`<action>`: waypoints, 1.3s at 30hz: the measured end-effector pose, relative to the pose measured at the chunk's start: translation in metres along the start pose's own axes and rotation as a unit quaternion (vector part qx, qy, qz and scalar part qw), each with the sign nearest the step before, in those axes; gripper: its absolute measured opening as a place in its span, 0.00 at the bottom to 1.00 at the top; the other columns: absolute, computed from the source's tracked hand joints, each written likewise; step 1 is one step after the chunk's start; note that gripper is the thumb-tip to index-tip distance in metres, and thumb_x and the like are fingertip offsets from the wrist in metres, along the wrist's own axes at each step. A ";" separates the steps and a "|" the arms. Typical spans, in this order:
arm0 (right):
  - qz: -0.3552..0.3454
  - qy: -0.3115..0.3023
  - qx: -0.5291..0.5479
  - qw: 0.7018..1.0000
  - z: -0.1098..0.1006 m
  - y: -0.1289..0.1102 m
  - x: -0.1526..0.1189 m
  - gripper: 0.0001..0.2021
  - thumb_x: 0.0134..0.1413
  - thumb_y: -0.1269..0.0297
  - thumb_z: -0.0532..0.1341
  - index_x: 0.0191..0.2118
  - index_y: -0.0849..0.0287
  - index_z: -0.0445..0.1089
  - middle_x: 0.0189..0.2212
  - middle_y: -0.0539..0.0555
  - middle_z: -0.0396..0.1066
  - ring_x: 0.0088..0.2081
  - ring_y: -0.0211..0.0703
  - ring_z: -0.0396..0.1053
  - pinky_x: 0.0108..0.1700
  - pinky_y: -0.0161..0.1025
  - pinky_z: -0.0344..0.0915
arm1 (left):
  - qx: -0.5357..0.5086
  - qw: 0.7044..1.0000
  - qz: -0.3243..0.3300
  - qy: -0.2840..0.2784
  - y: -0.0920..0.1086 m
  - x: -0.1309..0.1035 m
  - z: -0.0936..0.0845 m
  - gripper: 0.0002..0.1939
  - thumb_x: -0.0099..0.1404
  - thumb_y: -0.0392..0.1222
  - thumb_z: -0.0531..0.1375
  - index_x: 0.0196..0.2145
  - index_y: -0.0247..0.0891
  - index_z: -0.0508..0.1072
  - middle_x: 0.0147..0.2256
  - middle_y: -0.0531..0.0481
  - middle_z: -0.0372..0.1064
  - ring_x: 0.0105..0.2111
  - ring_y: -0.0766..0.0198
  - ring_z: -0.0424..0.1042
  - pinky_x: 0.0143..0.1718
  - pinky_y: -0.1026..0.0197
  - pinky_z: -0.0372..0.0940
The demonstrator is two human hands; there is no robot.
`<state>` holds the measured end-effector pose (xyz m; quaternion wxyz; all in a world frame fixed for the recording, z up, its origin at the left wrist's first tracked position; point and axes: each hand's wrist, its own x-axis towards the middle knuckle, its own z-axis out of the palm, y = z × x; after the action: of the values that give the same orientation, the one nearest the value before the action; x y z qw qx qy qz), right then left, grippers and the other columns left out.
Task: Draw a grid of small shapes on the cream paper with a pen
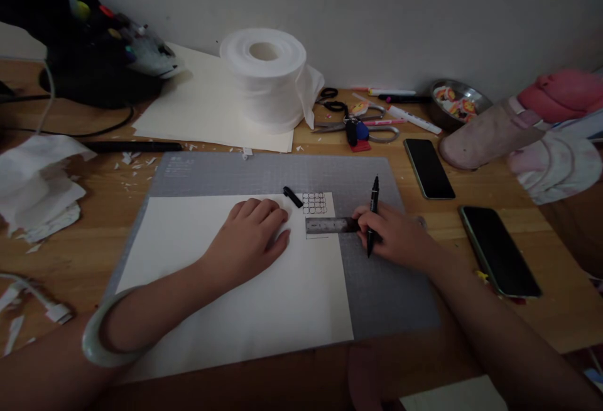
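White paper lies on a grey cutting mat. My left hand rests on the sheet, fingers slightly bent and thumb apart, holding nothing. In my right hand is a black pen, tip end unclear, and the same fingers touch the dark part of a metal ruler. The ruler crosses the paper's right edge, just below a small drawn grid. A thin line shows under the ruler. The black pen cap lies left of the grid.
Behind the mat stand a tissue roll, scissors, markers and a metal bowl. Two phones and a pink bottle are at right. Crumpled tissue and a cable plug lie left.
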<state>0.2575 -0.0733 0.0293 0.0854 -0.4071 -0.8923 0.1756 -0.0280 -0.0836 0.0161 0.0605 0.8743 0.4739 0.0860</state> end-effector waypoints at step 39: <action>-0.006 0.027 0.013 1.000 0.004 0.002 0.000 0.07 0.50 0.77 0.56 0.31 0.57 0.61 0.39 0.56 0.69 0.40 0.44 0.66 0.43 0.40 0.63 | -0.057 0.984 0.157 0.056 -0.004 -0.003 0.008 0.15 0.68 0.38 0.52 0.50 0.44 0.71 0.40 0.45 0.66 0.40 0.57 0.65 0.41 0.53 0.63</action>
<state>0.2573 -0.0730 0.0246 0.1157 -0.4051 -0.8899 0.1751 -0.0309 -0.0842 0.0075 0.0692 0.9268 0.3279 0.1696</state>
